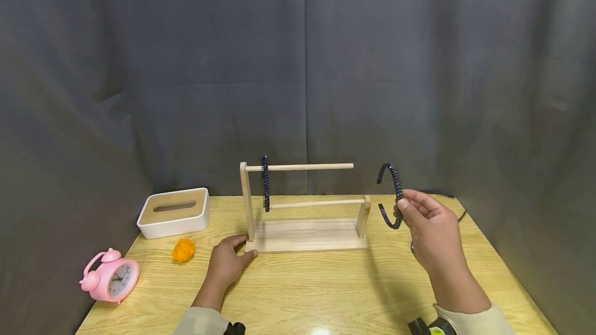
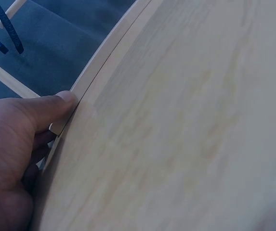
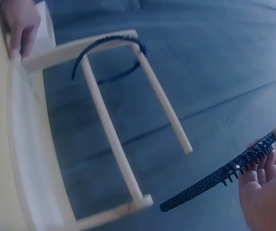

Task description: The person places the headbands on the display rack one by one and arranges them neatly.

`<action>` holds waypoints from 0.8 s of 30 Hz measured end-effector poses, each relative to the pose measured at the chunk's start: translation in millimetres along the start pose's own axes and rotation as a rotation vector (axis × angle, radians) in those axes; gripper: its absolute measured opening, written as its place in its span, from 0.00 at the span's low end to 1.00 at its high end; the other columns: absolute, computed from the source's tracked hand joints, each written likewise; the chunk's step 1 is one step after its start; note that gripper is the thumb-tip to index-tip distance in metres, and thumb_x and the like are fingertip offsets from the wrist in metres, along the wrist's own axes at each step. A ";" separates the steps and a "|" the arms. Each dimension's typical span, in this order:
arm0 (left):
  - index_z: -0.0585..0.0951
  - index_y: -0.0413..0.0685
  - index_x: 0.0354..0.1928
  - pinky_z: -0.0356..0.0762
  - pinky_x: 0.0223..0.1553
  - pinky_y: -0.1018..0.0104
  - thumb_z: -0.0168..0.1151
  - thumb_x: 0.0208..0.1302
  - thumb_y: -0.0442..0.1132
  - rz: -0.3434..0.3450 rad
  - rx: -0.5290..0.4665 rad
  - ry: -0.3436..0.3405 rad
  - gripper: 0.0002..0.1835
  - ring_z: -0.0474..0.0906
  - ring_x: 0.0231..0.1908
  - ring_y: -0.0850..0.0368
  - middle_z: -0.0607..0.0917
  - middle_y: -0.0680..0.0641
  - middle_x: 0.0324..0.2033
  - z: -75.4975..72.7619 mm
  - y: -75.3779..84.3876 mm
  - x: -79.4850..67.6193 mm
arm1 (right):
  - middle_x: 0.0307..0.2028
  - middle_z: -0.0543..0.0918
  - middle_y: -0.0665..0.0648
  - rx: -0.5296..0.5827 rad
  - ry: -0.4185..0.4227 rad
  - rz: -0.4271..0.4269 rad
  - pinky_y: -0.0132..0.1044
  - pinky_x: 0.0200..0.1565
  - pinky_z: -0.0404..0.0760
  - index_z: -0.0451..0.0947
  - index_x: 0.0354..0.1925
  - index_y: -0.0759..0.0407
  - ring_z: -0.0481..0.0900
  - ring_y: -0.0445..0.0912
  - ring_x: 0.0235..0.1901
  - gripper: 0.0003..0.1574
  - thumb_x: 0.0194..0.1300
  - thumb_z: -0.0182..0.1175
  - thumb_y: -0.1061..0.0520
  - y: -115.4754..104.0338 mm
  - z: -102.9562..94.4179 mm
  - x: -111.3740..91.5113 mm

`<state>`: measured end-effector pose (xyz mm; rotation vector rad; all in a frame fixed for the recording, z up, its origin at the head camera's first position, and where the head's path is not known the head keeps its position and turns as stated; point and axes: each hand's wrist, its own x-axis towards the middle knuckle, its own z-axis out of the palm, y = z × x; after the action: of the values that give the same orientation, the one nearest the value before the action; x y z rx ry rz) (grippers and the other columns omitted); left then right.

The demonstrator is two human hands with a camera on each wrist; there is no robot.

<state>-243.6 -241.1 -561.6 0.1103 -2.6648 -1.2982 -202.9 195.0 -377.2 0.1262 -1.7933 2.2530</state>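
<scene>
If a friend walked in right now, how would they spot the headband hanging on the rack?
Find the pale wooden rack standing on the table. On its upper bar, near the tall post, hangs a dark, toothed headband. Unlike the similar second headband, held in the fingers of the right hand, this one is on the rack.

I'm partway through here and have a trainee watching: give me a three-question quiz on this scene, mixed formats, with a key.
1. Multiple choice. What does the right hand hold?
A) an alarm clock
B) a dark headband
C) a tissue box

2. True or false? In the head view, the left hand is at the right end of the wooden rack.

3. Fill in: The second headband hangs from the rack's ____.

Key: 1: B. 2: False; it is at the left end. 3: upper rod.
</scene>
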 end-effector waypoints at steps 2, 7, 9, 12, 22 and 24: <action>0.87 0.43 0.65 0.81 0.71 0.40 0.81 0.65 0.41 0.002 -0.003 0.001 0.27 0.81 0.69 0.35 0.84 0.36 0.67 0.4 -0.5 -0.1 | 0.40 0.85 0.50 0.056 -0.021 -0.005 0.28 0.50 0.90 0.86 0.50 0.59 0.87 0.41 0.42 0.07 0.78 0.65 0.65 -0.2 5.8 3.0; 0.87 0.43 0.65 0.79 0.71 0.39 0.81 0.65 0.41 0.011 0.003 0.006 0.27 0.80 0.69 0.35 0.85 0.36 0.67 1.3 -1.8 0.7 | 0.41 0.86 0.50 0.127 -0.042 0.052 0.28 0.47 0.90 0.88 0.49 0.57 0.87 0.40 0.40 0.05 0.79 0.66 0.62 1.4 16.6 9.8; 0.88 0.44 0.65 0.80 0.71 0.39 0.81 0.65 0.41 0.011 0.004 0.006 0.27 0.81 0.69 0.35 0.85 0.36 0.67 1.2 -2.0 0.7 | 0.42 0.86 0.50 0.149 -0.040 0.091 0.27 0.47 0.89 0.88 0.49 0.57 0.87 0.39 0.41 0.05 0.79 0.66 0.60 3.2 20.7 13.9; 0.87 0.43 0.65 0.80 0.71 0.39 0.81 0.65 0.41 0.013 0.002 0.003 0.28 0.81 0.69 0.35 0.85 0.36 0.67 0.7 -0.8 0.9 | 0.42 0.86 0.51 0.171 -0.022 0.139 0.27 0.46 0.88 0.88 0.48 0.55 0.86 0.39 0.41 0.05 0.79 0.66 0.60 7.2 25.9 21.8; 0.88 0.44 0.65 0.76 0.74 0.36 0.81 0.65 0.42 -0.001 0.019 0.002 0.27 0.79 0.71 0.34 0.85 0.36 0.67 -0.2 0.5 0.1 | 0.40 0.85 0.50 0.175 -0.053 0.176 0.27 0.45 0.87 0.85 0.49 0.59 0.84 0.40 0.40 0.06 0.81 0.61 0.64 29.0 53.8 49.0; 0.88 0.44 0.65 0.76 0.73 0.36 0.81 0.65 0.42 -0.001 0.015 0.005 0.27 0.79 0.71 0.34 0.85 0.36 0.67 0.5 0.8 0.3 | 0.40 0.84 0.50 0.163 -0.073 0.176 0.27 0.45 0.86 0.82 0.52 0.62 0.84 0.40 0.40 0.06 0.82 0.60 0.64 33.2 61.7 52.3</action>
<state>-244.0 -240.3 -561.2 0.1172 -2.6709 -1.2763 -267.4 136.2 -382.3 0.0842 -1.7151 2.5486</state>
